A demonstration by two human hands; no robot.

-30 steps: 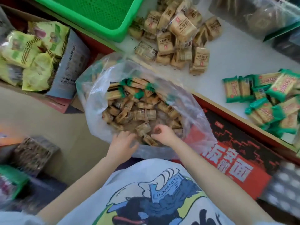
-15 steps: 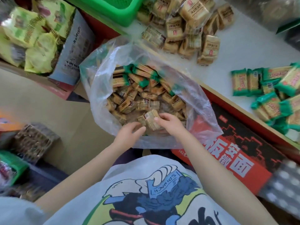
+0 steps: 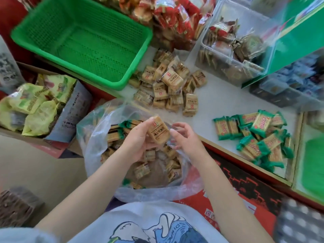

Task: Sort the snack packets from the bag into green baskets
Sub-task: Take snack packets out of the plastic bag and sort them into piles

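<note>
A clear plastic bag [image 3: 98, 130] full of small tan and green-edged snack packets stands open in front of me. Above its mouth my left hand [image 3: 138, 139] grips a stack of tan snack packets [image 3: 158, 131], top one label up. My right hand [image 3: 184, 135] hovers just right of the stack, fingers loosely curled, holding nothing. An empty green basket [image 3: 82, 39] sits at the back left. A pile of tan packets [image 3: 171, 85] lies on the white counter [image 3: 219, 102] beside the basket. A pile of green-edged packets [image 3: 257, 135] lies to the right.
A cardboard box of yellow-green bags [image 3: 33, 104] stands at left. A clear bin of dark wrapped snacks [image 3: 233, 44] and red packets [image 3: 175, 20] sit at the back. A red printed carton [image 3: 245, 188] lies under the counter edge. Another green basket [image 3: 313, 163] shows at far right.
Both hands have come up out of the bag. The left hand now holds a stack of tan packets above the bag's mouth. The camera has tilted up, showing the green basket.
</note>
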